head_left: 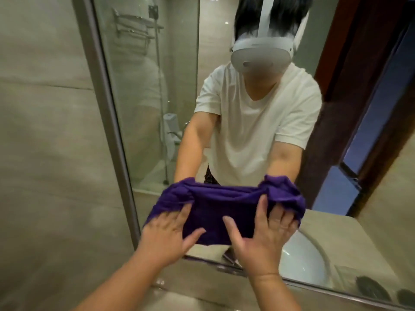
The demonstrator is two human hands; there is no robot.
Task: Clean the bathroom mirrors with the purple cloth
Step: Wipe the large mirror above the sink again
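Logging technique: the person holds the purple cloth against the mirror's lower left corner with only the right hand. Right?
Not quite: both hands hold it. The head view shows the left hand spread on the purple cloth and the right hand gripping its right end, against the mirror at its lower left corner.

A: Where is the purple cloth (pixel 224 212)?
B: Against the mirror (pixel 179 135), low, near its bottom edge, stretched between both hands.
A: How do they hold it?
B: The left hand (pixel 166 232) presses with spread fingers; the right hand (pixel 262 234) bunches its end in curled fingers. A white basin (pixel 301 259) shows reflected just right of them
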